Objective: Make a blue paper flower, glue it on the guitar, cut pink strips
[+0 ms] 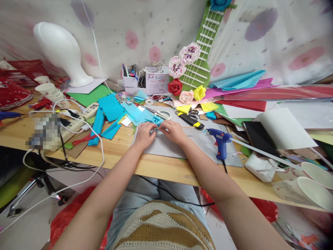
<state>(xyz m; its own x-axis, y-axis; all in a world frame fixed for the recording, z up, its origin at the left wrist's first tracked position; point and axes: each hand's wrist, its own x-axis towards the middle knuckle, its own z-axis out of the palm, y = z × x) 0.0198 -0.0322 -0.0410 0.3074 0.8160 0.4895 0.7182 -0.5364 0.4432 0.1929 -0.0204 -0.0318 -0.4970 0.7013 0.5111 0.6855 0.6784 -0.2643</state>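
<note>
Both of my hands meet over a grey cutting mat (pixel 166 150), fingertips pinched close together. Between them is a piece of blue crepe paper (pixel 157 120), gathered and crumpled at the top. My left hand (pixel 145 134) grips its lower left side. My right hand (pixel 172 131) pinches it from the right; a thin wooden stick (pixel 187 127) runs out past these fingers. What lies right under the fingertips is hidden. Just behind stand white-handled scissors (pixel 163 114) and a black and yellow utility knife (pixel 191 120). A blue glue gun (pixel 219 139) rests on the mat to the right.
Blue crepe paper sheets (pixel 111 107) and a power strip (pixel 78 119) with white cables lie left. A green paper guitar (pixel 200 59) with paper flowers leans at the back. Paper cups (pixel 313 192), a phone (pixel 260 137) and a white paper roll (pixel 287 128) crowd the right.
</note>
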